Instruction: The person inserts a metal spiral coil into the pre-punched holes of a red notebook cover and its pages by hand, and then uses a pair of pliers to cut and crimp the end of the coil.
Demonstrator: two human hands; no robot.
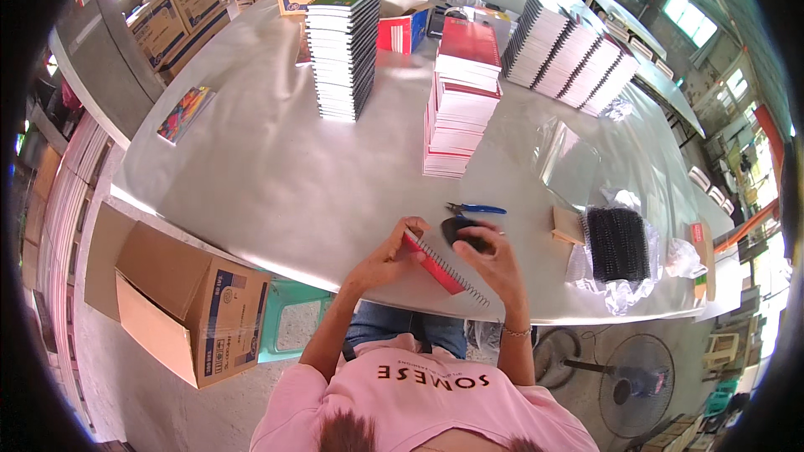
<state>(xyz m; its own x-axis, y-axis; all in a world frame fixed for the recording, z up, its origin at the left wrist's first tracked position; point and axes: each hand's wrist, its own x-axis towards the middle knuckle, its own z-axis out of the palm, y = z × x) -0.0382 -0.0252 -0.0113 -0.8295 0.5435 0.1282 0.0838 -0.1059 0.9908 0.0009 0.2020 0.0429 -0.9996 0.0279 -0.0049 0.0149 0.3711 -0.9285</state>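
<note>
Gripping a red notebook [434, 269] by its upper-left end, the left hand [390, 256] has its fingers bent around that end, the thumb lying toward the cover and the other fingertips at the far side. From this grasp the notebook slants down to the right, its lower end sticking out free of the fingers above the near edge of the table [260, 163]. A wire coil [476, 294] runs along the notebook's upper-right edge, on the side facing the other hand, and its tail juts out past the lower corner. The right hand [497, 264] is curled around a dark, rounded object [457, 231], with thumb and fingers closed on it; its exact kind is too hard to tell. That hand stands just to the right of the notebook, and a gap shows between its fingers and the coil. Just beyond the dark object lie blue-handled pliers [479, 209]. Farther up the table stands a stack of red notebooks [462, 109], well apart from both hands, while a bundle of black coils [618, 244] rests on crumpled plastic to the right.
</note>
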